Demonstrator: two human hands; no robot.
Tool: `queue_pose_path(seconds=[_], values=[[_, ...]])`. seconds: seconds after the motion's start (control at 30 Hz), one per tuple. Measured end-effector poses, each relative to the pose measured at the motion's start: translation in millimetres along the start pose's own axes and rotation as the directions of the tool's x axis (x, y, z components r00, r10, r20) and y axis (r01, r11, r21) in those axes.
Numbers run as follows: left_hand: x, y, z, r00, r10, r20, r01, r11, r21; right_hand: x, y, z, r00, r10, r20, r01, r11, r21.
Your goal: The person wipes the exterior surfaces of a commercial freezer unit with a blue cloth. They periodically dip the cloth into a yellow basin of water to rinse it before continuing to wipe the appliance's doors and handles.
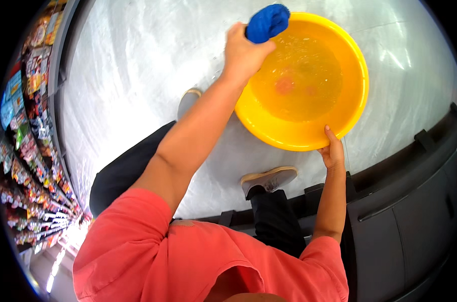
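Observation:
My left hand [247, 53] is closed around a bunched blue cloth [268, 22], which sticks out beyond the thumb, above the far left rim of a round yellow plastic basin [274, 132]. The fingers' undersides are hidden. Clear, rippled water [304, 79] with small bubbles covers the basin's bottom, with pinkish patches on it that look like reflections. On the near right side my right hand [333, 149] grips the rim, its thumb over the inside of the wall and the other fingers mostly hidden below.
The basin is over a glossy grey floor [130, 75] with water drops left of it. My grey shoes [270, 179] stand close by. A black cabinet [398, 226] runs along the right and behind me. Shelves of colourful packaged goods [35, 124] line the left.

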State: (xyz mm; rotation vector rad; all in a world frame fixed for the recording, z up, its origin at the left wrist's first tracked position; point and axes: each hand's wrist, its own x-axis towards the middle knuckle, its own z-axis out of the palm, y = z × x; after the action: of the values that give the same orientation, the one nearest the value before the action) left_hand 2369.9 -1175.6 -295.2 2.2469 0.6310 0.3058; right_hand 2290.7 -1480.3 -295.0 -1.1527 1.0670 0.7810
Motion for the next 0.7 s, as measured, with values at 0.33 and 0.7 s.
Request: queue_pose_path(seconds=[0.33,0.7], values=[[10.2,22.3,-65.5,0.753,-0.496,0.432,0.645,0.688,-0.333,-49.8,-8.0,-3.5,0.988,-0.15,0.022,0.151,0.989,-0.008],[-25.7,67.7,-390.3,0.608,-0.553,0.569,0.706,0.049,-0.707,-309.1,-82.0,122.1,0.97,-0.146,0.195,0.213,0.896,-0.389]])
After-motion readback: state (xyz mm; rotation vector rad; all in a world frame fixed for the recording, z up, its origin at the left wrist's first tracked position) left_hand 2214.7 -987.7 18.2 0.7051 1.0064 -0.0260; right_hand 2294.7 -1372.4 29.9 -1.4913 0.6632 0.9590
